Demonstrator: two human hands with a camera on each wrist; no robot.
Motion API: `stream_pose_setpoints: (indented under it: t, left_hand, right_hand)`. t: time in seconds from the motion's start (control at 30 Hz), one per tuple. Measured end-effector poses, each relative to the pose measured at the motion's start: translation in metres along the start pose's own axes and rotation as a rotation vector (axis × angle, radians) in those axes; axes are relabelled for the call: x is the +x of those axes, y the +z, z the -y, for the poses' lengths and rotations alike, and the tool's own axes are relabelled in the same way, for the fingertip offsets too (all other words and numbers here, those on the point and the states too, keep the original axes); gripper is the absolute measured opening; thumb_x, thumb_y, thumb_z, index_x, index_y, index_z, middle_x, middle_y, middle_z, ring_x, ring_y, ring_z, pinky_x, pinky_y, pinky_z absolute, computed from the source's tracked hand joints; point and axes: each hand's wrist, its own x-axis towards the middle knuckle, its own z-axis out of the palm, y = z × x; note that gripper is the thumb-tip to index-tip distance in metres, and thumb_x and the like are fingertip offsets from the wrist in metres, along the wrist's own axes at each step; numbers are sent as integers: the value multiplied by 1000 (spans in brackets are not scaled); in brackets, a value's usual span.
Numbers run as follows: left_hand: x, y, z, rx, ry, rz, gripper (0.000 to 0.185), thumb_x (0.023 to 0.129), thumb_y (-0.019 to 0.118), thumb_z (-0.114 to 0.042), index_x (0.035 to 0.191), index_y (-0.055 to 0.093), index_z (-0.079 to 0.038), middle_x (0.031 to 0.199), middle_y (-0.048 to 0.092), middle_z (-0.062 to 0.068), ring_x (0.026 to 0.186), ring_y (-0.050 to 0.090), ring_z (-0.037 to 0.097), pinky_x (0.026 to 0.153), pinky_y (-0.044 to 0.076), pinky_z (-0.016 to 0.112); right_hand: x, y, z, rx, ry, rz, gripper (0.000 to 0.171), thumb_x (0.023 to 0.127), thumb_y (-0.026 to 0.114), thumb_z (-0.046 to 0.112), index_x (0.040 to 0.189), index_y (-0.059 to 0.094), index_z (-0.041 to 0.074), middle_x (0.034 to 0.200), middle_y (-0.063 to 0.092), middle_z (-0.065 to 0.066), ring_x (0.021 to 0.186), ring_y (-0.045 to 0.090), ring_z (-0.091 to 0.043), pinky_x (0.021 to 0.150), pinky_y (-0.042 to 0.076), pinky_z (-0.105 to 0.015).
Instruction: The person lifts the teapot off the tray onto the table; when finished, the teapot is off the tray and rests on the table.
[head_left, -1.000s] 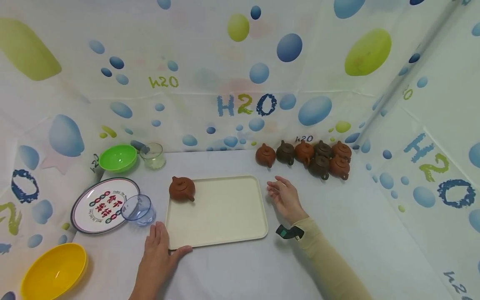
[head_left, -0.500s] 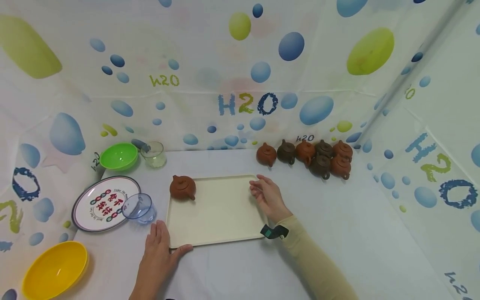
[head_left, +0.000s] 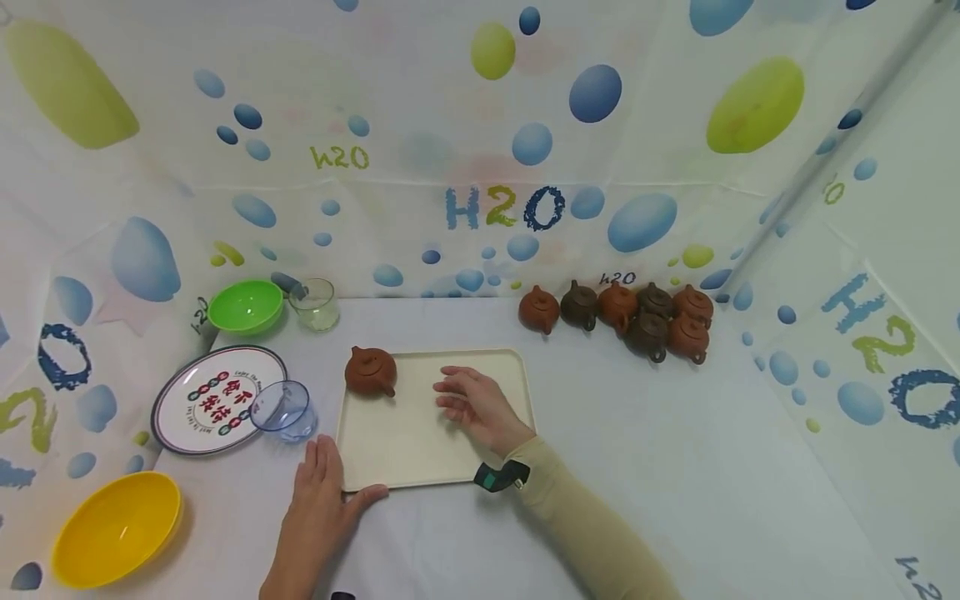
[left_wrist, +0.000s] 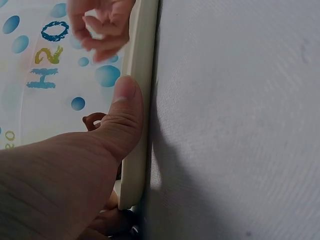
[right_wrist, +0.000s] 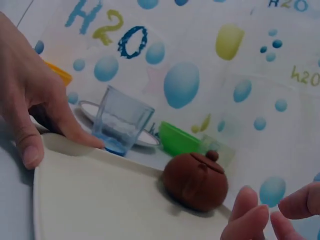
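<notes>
From the head view, the left hand (head_left: 318,500) lies at the near left corner of the cream tray (head_left: 420,454), fingers flat on the bench (head_left: 675,467) beside it and thumb resting along the tray's near rim, while the right hand (head_left: 472,404) hovers over the tray's middle, fingers loose and holding nothing, pointed at the brown teapot (head_left: 371,372) that sits in the tray's far left corner. In my judgement the reach goes best if the left hand bears down on that rim so the tray does not slide, and the right hand takes the pot round its body, not by the lid knob (the lid may sit loose). The left wrist view shows the thumb (left_wrist: 125,107) laid against the rim edge, so the brace is real but light. The right wrist view shows the right fingertips (right_wrist: 250,210) just short of the pot, apart from it, with a clear blue cup (right_wrist: 120,122) beyond the tray's left edge; a low, slow approach keeps clear of it.
</notes>
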Motion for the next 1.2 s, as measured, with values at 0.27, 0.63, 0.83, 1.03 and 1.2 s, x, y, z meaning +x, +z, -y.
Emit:
stream_pose_setpoints:
  t: [0.27,0.63,0.83,1.03,1.2]
  left_hand:
    - [0,-3,-2,16,-7,8,129,91,77,-59,163,4,18,172,2,38,164,3,55,133,9,68]
    - [0,-3,-3,33,-23,-2,129,91,77,-60,164,5,17,172,3,38,163,5,56,130,14,71]
    - [0,-1,-2,26,1,-22,128,91,78,-59,163,7,19,172,6,39,163,6,57,131,14,70]
    - [0,-2,-2,40,17,-36,125,92,78,-56,162,8,20,171,6,40,163,6,57,133,12,68]
    - [-1,-1,-2,47,18,-35,126,91,78,-58,162,8,21,171,6,40,162,7,57,133,12,68]
  right_hand:
    - [3,40,-20,-151,48,158,44,109,64,31,150,60,14,134,70,-16,100,79,-18,66,57,-19]
    - [9,70,-35,-282,-45,112,42,106,69,35,124,74,-3,115,80,-17,97,83,-20,62,61,-20]
    - [10,77,-42,-240,-68,102,37,104,72,29,120,76,-4,108,82,-21,94,83,-21,62,61,-20]
    - [12,80,-46,-180,-85,72,32,104,72,23,121,75,-4,111,83,-20,87,80,-10,62,59,-17]
    - [11,82,-48,-200,-90,25,28,104,71,24,116,76,-1,104,84,-13,82,77,-6,63,56,-17]
